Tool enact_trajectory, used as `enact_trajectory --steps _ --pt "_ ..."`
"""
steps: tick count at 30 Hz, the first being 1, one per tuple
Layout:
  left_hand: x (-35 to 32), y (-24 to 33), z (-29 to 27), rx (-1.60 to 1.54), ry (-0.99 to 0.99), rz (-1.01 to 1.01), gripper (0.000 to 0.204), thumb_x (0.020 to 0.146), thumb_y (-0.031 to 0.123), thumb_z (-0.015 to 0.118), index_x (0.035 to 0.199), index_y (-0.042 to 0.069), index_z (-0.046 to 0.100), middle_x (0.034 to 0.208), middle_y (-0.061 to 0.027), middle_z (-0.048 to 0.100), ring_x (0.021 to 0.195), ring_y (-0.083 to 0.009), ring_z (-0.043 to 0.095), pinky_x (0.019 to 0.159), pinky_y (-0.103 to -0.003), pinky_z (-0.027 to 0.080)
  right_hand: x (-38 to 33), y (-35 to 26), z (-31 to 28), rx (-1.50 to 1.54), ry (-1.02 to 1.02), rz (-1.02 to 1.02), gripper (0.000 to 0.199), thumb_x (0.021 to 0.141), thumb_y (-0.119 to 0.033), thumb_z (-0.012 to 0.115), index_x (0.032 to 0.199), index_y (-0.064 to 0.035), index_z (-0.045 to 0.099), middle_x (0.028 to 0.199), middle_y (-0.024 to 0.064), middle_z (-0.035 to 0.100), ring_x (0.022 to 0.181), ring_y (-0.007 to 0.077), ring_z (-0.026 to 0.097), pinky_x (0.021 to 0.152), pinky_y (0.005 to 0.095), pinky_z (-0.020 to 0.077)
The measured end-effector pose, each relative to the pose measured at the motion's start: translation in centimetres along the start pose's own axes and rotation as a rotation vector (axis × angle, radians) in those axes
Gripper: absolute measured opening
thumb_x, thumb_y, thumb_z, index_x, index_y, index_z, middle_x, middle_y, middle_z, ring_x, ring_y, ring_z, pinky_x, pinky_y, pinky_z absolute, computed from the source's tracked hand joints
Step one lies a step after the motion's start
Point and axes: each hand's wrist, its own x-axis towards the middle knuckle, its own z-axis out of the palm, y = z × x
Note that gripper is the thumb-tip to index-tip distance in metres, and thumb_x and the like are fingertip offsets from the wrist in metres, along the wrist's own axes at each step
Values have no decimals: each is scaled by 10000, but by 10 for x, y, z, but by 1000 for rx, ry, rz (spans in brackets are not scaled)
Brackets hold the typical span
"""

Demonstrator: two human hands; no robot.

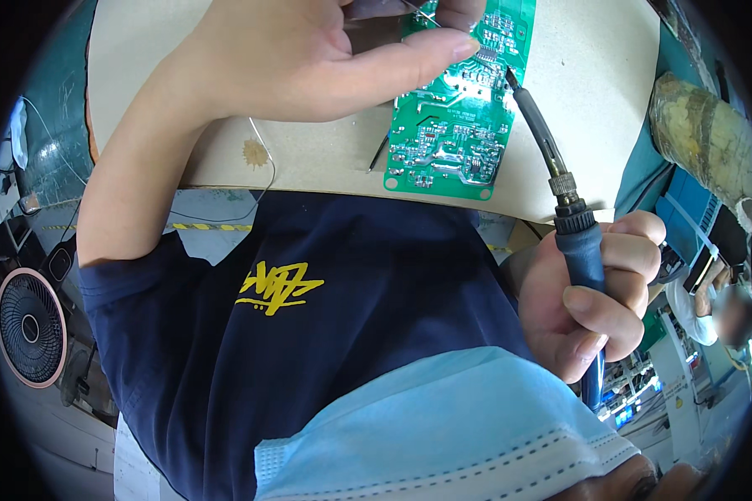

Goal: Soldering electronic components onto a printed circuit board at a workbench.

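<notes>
A green circuit board [443, 154] lies on the tan work surface with its soldered side up. Over the board's left part my left hand [351, 71] is closed in a pinch on a thin silvery solder wire [420, 12], and the palm hides some of the board. My right hand [597, 292] wraps round the dark blue handle of a soldering iron [578, 242]. The iron points up and to the left, its dark tip at the board's right side near a small chip [486, 53]. I cannot tell whether the tip touches the board.
A tan sheet [593, 100] covers the bench. A thin pale wire [272, 163] loops over its near edge at left. A dark lead [378, 154] sticks out beside the board. At right sits a tape-wrapped bundle [702, 138]; a round fan [31, 327] stands at left. Another person [698, 313] is far right.
</notes>
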Motion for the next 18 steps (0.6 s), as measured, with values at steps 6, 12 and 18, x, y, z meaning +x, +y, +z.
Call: enact_trajectory --steps 6,12,18 --pt "-6 -11 9 -79 53 15 79 777 -2 733 776 30 662 687 -78 615 571 -211 551 509 -311 405 2 -2 0 -21 -37 -5 283 968 -351 471 830 -141 601 617 -27 357 585 156 443 610 374 317" --pt "0 -11 10 -39 70 87 92 764 -1 746 788 37 666 712 -81 632 611 -237 581 544 -325 439 3 -1 -1 -29 -40 -19 296 967 -349 475 820 -139 624 605 -31 347 584 155 455 600 369 318" --pt "1 -9 5 -4 43 120 100 756 1 749 793 46 667 714 -76 633 636 -242 588 573 -325 447 4 -5 -3 -68 -66 -10 299 967 -356 484 821 -157 653 611 -34 354 591 156 465 613 370 324"
